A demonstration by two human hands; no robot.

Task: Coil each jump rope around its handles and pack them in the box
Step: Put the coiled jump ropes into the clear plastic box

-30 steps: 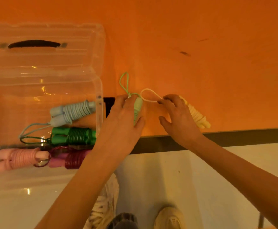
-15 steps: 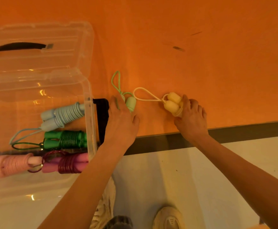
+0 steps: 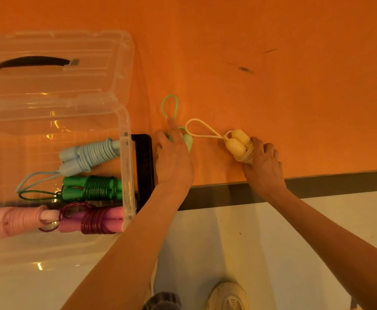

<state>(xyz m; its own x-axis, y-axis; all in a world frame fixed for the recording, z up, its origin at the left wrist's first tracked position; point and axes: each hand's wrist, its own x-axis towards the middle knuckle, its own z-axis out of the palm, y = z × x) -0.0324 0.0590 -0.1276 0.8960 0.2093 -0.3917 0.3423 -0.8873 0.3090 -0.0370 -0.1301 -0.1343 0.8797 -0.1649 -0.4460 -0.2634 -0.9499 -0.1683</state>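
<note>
Two coiled ropes lie outside the box [image 3: 124, 121], on the orange table [image 3: 272, 108] near its front edge. The left hand [image 3: 174, 159] covers the mint rope [image 3: 186, 140], fingers curled over its handles, one finger stretched toward the cord loop. The right hand [image 3: 263, 162] grips the yellow rope [image 3: 237, 143] round its wound middle.

The step looks like lifting both bundles into the box. Best to squeeze across the coils, not the bare handle ends, so the turns stay tight, and to tuck each free loop in before letting go. Carry them low over the near wall.

The handles are smooth, rounded, matte plastic; the cords are thin and springy, likely to unwind. The box is clear, rigid and glossy, lid hinged open, already holding four coiled ropes laid flat.
</note>
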